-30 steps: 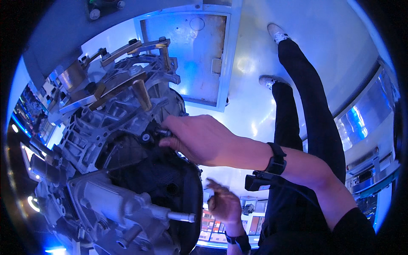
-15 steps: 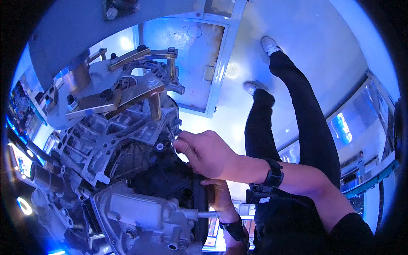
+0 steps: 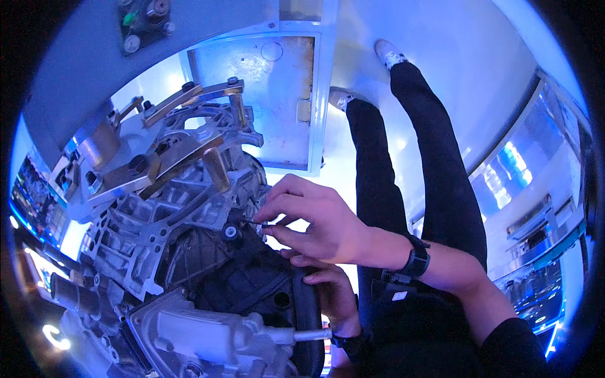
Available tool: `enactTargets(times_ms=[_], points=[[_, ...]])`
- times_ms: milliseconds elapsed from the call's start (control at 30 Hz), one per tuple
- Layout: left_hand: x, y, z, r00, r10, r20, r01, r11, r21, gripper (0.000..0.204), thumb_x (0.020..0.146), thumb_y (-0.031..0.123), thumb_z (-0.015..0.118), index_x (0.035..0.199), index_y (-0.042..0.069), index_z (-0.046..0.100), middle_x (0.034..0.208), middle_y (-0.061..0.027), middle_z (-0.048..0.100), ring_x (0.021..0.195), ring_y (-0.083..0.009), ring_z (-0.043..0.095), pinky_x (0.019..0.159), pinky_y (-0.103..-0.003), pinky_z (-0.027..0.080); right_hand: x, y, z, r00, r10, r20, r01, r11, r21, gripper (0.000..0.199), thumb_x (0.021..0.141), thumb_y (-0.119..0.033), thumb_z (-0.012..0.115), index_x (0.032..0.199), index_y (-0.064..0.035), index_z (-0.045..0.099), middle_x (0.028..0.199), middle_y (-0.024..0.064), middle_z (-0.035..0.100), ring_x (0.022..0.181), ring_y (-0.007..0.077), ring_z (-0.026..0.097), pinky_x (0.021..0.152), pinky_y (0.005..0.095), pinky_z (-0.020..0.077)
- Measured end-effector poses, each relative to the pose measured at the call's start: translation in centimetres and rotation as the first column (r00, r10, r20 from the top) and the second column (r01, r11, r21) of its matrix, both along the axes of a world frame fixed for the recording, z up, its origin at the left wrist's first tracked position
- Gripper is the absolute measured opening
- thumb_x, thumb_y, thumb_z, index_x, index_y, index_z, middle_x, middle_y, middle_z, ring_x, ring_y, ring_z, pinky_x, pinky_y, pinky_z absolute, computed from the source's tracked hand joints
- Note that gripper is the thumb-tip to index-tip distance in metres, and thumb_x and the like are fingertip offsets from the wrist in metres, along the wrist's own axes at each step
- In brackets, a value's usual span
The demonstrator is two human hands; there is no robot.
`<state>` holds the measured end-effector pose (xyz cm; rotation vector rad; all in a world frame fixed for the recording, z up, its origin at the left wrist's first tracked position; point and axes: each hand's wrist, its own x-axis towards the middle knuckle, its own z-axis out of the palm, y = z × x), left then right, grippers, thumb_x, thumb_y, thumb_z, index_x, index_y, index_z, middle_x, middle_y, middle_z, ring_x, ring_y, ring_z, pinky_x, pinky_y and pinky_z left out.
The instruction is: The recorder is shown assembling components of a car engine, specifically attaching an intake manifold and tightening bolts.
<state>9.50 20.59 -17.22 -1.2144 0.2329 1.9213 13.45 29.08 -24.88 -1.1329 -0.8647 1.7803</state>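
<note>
A grey cast-metal gearbox housing (image 3: 145,233) sits clamped in a fixture, with a black ribbed cover (image 3: 239,277) on its near side. My right hand (image 3: 321,227), a dark watch on its wrist, pinches a small thin screw (image 3: 255,222) between thumb and fingertips, right beside a round bolt head (image 3: 230,232) on the housing's edge. Below it, my left hand (image 3: 331,293) curls around the black cover's right rim. A short steel shaft (image 3: 309,335) sticks out just under that hand.
Brass-tipped clamp arms (image 3: 189,94) span the top of the housing. A square metal floor plate (image 3: 265,94) lies beyond it. Legs in black trousers (image 3: 403,164) with pale shoes stand on the floor at right. A control box with buttons (image 3: 142,19) is at the top left.
The view has swung, bringing the housing up and to the centre. My right hand has drawn its fingertips into a pinch at the housing's edge. My left hand has come up onto the black cover's rim.
</note>
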Motion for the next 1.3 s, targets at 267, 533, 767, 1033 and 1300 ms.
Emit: enactTargets(times_ms=[267, 533, 767, 1033, 1300], points=[[-0.3, 0.0, 0.2, 1.000, -0.020, -0.021, 0.021, 0.999, 0.043, 0.036, 0.089, 0.016, 0.049, 0.122, 0.002, 0.052, 0.121, -0.0125, 0.056, 0.112, -0.0287, 0.054, 0.087, -0.043, 0.050, -0.4, -0.2, 0.4, 0.993, -0.075, 0.092, 0.066, 0.993, 0.099, 0.015, 0.077, -0.014, 0.071, 0.088, -0.0065, 0.063, 0.072, 0.0062, 0.062, 0.065, 0.0214, 0.064, 0.054, 0.0300, 0.0498], [-0.5, -0.8, 0.1, 0.999, -0.001, -0.034, 0.001, 1.000, -0.003, 0.036, 0.091, 0.018, 0.047, 0.122, 0.000, 0.051, 0.120, -0.0170, 0.056, 0.113, -0.0301, 0.053, 0.086, -0.044, 0.050, -0.4, 0.0, -0.1, 0.986, 0.025, 0.166, -0.049, 0.988, 0.147, 0.025, 0.085, -0.028, 0.061, 0.074, -0.0061, 0.057, 0.063, 0.0093, 0.056, 0.054, 0.0275, 0.058, 0.047, 0.0349, 0.0438], [0.2, 0.4, 0.1, 0.999, 0.043, 0.013, -0.042, 0.998, -0.037, 0.032, 0.086, 0.021, 0.055, 0.110, -0.001, 0.056, 0.109, -0.0141, 0.060, 0.104, -0.0274, 0.058, 0.079, -0.037, 0.055, -0.7, 1.0, -0.6, 0.939, 0.263, 0.222, -0.304, 0.936, 0.177, 0.037, 0.090, -0.034, 0.052, 0.067, -0.0049, 0.054, 0.054, 0.0129, 0.052, 0.050, 0.0323, 0.056, 0.048, 0.0388, 0.0437], [0.0, -0.3, 0.3, 0.999, 0.037, -0.019, -0.038, 0.997, -0.067, 0.035, 0.086, 0.022, 0.056, 0.113, -0.001, 0.054, 0.111, -0.0144, 0.060, 0.108, -0.0265, 0.057, 0.079, -0.038, 0.055, -0.4, 1.3, -0.5, 0.911, 0.378, 0.165, -0.401, 0.906, 0.138, 0.049, 0.092, -0.040, 0.045, 0.059, -0.0046, 0.054, 0.054, 0.0157, 0.054, 0.052, 0.0351, 0.056, 0.050, 0.0409, 0.0441], [-0.1, -0.4, 0.0, 0.995, -0.022, -0.101, 0.021, 1.000, -0.008, 0.035, 0.091, 0.018, 0.047, 0.120, -0.001, 0.051, 0.120, -0.0173, 0.055, 0.112, -0.0311, 0.053, 0.085, -0.045, 0.052, 0.0, 0.4, -0.4, 0.993, 0.106, -0.056, -0.101, 0.991, 0.090, 0.026, 0.084, -0.029, 0.065, 0.087, -0.0065, 0.052, 0.064, 0.0099, 0.060, 0.056, 0.0283, 0.061, 0.050, 0.0341, 0.0464]])
